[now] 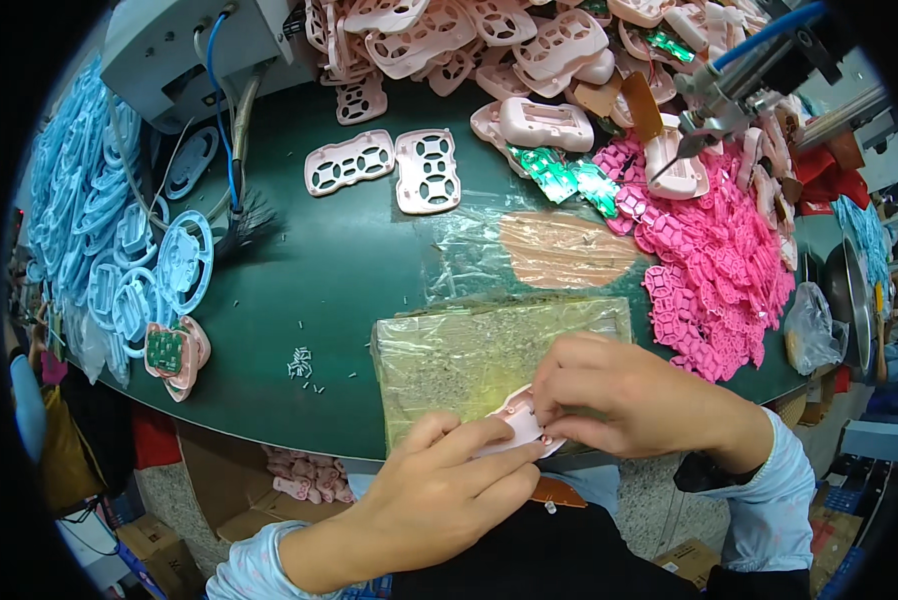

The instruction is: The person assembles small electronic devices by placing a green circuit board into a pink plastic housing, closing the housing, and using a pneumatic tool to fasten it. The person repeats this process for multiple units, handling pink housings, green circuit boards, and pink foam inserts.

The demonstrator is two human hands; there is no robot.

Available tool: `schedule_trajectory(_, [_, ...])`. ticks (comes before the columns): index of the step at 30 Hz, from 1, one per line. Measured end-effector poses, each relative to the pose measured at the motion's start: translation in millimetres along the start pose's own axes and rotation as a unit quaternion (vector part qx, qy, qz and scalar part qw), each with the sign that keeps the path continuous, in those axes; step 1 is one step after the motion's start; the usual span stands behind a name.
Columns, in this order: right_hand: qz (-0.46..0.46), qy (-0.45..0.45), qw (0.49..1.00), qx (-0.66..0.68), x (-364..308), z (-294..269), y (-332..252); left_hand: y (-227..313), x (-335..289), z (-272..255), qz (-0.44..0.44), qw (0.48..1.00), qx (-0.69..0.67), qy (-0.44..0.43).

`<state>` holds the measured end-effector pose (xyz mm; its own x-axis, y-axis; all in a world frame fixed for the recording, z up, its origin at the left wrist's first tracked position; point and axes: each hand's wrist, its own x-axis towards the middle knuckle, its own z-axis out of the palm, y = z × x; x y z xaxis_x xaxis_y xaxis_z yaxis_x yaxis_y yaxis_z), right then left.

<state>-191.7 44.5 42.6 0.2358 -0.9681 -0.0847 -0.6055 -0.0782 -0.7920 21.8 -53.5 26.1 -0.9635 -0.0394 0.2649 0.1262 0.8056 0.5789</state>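
A pale pink plastic shell [517, 428] is held low over the near edge of a yellowish, film-wrapped pad [469, 355]. My left hand [444, 490] grips its left side, fingers bent across it. At its right end my right hand [604, 395] is closed, thumb and fingers pinched against the shell; whatever small thing lies between the fingertips is hidden. Two pink face plates with cut-out openings lie beyond the pad: one face plate [350, 162] on its side, the other face plate [428, 172] upright. A small heap of screws [300, 363] lies left of the pad.
Blue plastic rings [99, 200] pile up at the left, near a pink shell with a green circuit board [166, 350]. Magenta keypads [714, 270] heap at the right beside green boards [559, 175]. Pink shells [449, 35] crowd the back. A metal driver tool [699, 140] hangs at upper right.
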Motion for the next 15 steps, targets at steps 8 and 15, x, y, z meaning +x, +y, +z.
schedule_trajectory(8, [-0.055,-0.015,0.993,-0.102,1.1,-1.8,-3.6,7.2,-20.2,5.4,-0.121,0.983,-0.068,0.116])
schedule_trajectory(15, [-0.044,0.007,0.995,-0.090,0.7,1.3,-4.1,23.0,-17.3,8.1,-0.249,0.949,-0.120,0.154])
